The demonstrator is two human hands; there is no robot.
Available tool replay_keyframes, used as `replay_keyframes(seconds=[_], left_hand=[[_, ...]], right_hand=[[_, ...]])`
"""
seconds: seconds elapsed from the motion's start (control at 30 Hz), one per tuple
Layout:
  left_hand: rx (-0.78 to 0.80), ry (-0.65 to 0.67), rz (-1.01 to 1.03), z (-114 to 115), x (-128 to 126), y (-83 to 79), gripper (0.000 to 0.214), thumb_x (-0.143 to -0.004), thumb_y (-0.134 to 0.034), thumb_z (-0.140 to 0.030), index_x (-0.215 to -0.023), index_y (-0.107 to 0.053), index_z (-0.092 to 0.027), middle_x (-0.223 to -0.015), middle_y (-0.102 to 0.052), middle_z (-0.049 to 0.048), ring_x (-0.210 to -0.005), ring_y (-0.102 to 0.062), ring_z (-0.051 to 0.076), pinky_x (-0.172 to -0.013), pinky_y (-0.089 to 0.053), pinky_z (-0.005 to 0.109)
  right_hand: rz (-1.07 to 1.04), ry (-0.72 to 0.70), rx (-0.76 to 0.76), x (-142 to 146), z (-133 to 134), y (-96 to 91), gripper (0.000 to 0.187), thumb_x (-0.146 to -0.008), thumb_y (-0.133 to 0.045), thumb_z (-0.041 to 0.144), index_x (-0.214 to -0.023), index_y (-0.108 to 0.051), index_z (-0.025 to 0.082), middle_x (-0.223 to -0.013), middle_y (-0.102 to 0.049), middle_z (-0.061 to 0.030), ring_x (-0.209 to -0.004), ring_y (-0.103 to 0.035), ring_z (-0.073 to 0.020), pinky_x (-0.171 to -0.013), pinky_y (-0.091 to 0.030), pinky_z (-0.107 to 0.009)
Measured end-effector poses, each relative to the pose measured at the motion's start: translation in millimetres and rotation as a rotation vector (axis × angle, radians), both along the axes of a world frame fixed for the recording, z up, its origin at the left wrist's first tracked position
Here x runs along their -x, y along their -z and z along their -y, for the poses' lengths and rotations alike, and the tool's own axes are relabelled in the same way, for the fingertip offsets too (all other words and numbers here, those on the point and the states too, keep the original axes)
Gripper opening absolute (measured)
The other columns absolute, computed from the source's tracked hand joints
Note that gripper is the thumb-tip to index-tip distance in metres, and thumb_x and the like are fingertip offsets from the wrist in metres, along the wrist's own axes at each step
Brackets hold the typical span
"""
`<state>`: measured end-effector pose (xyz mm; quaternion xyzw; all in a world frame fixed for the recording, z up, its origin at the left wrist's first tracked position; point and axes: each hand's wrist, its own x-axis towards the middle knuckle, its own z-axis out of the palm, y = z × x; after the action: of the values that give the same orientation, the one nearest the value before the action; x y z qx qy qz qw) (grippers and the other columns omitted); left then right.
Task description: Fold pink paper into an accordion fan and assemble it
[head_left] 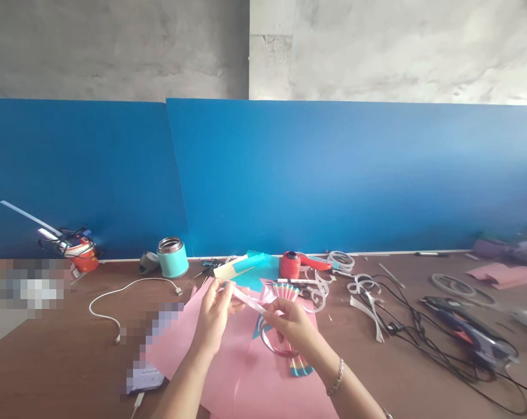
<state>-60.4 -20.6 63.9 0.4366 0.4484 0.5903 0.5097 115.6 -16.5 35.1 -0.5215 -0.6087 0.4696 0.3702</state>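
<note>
My left hand (214, 314) and my right hand (289, 325) are raised over a large pink paper sheet (237, 372) on the brown table (49, 361). Between them they stretch a narrow pale pink strip (249, 299), each hand pinching one end. A folded, striped paper fan (286, 291) lies just behind my right hand. Under the right hand sits a ring of tape (276, 347) on the pink sheet. A bracelet (337, 377) is on my right wrist.
Behind the hands lie turquoise paper (259, 269), a red thread spool (289, 265), scissors (210, 265), a teal-wrapped can (173, 256) and curled white strips (363, 286). A white cable (115, 291) lies to the left; a glue gun (462, 331) with black cords lies to the right. A blue board (333, 174) backs the table.
</note>
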Motion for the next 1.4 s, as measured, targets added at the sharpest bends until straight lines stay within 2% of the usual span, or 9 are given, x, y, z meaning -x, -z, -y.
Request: replay_keyframes(seconds=[0.2, 0.37, 0.53, 0.77, 1.0, 1.1, 1.4], left_hand=[[0.034, 0.046, 0.031, -1.2, 1.6, 3.4, 0.035, -0.078, -0.058, -0.052, -0.088, -0.052, -0.019, -0.092, -0.071, 0.0089, -0.089, -0.069, 0.025, -0.073, -0.055, 0.034], [0.019, 0.049, 0.068, -3.3, 2.1, 6.0, 0.036, -0.079, -0.058, -0.052, -0.089, -0.052, -0.019, -0.094, -0.071, 0.01, -0.092, -0.068, 0.026, -0.077, -0.055, 0.037], [0.022, 0.013, 0.035, -4.9, 1.7, 5.8, 0.039, -0.077, -0.06, -0.052, -0.093, -0.053, -0.017, -0.097, -0.07, 0.0121, -0.092, -0.068, 0.027, -0.077, -0.055, 0.039], [0.016, -0.004, -0.006, -3.9, 0.9, 2.8, 0.042, -0.073, -0.062, -0.054, -0.093, -0.053, -0.018, -0.093, -0.071, 0.0124, -0.097, -0.067, 0.029, -0.077, -0.055, 0.037], [0.017, 0.067, 0.065, -6.4, 3.6, 6.9, 0.036, -0.076, -0.062, -0.051, -0.087, -0.053, -0.017, -0.093, -0.071, 0.0114, -0.1, -0.066, 0.029, -0.079, -0.054, 0.038], [0.019, 0.071, 0.079, -6.1, 4.3, 7.1, 0.035, -0.076, -0.062, -0.05, -0.088, -0.053, -0.018, -0.093, -0.071, 0.0111, -0.1, -0.066, 0.029, -0.079, -0.054, 0.038], [0.049, 0.092, 0.1, -6.7, 5.7, 8.9, 0.035, -0.076, -0.063, -0.049, -0.088, -0.053, -0.018, -0.092, -0.072, 0.0108, -0.099, -0.066, 0.028, -0.077, -0.054, 0.035]], right_hand=[[0.017, 0.038, 0.006, -0.6, -2.6, -1.2, 0.02, -0.072, -0.062, 0.033, -0.065, -0.052, 0.018, -0.049, -0.047, 0.005, -0.042, -0.034, -0.0061, -0.041, -0.024, -0.018], [0.032, 0.03, -0.017, 0.7, 1.6, -5.8, 0.02, -0.072, -0.063, 0.03, -0.062, -0.052, 0.017, -0.055, -0.051, 0.0025, -0.049, -0.038, -0.0073, -0.046, -0.027, -0.019], [0.045, -0.005, 0.029, -0.3, 3.5, -2.1, 0.016, -0.073, -0.06, 0.031, -0.066, -0.054, 0.018, -0.046, -0.041, 0.0063, -0.042, -0.033, -0.0072, -0.041, -0.023, -0.019], [-0.014, -0.054, 0.033, 0.8, 3.5, -3.7, 0.016, -0.069, -0.061, 0.027, -0.062, -0.049, 0.018, -0.049, -0.04, 0.0062, -0.045, -0.035, -0.0071, -0.044, -0.027, -0.019], [0.02, -0.023, 0.028, -1.1, -1.5, 6.1, 0.013, -0.072, -0.06, 0.027, -0.066, -0.052, 0.018, -0.055, -0.049, 0.0037, -0.045, -0.034, -0.0065, -0.042, -0.026, -0.018], [0.025, -0.024, 0.033, -2.6, -3.0, 8.2, 0.012, -0.072, -0.059, 0.027, -0.067, -0.053, 0.018, -0.054, -0.047, 0.0047, -0.043, -0.033, -0.0061, -0.042, -0.027, -0.018], [0.068, -0.006, 0.07, -3.7, -4.0, 3.9, 0.012, -0.071, -0.06, 0.028, -0.066, -0.055, 0.018, -0.051, -0.05, 0.0046, -0.043, -0.037, -0.0068, -0.042, -0.025, -0.018]])
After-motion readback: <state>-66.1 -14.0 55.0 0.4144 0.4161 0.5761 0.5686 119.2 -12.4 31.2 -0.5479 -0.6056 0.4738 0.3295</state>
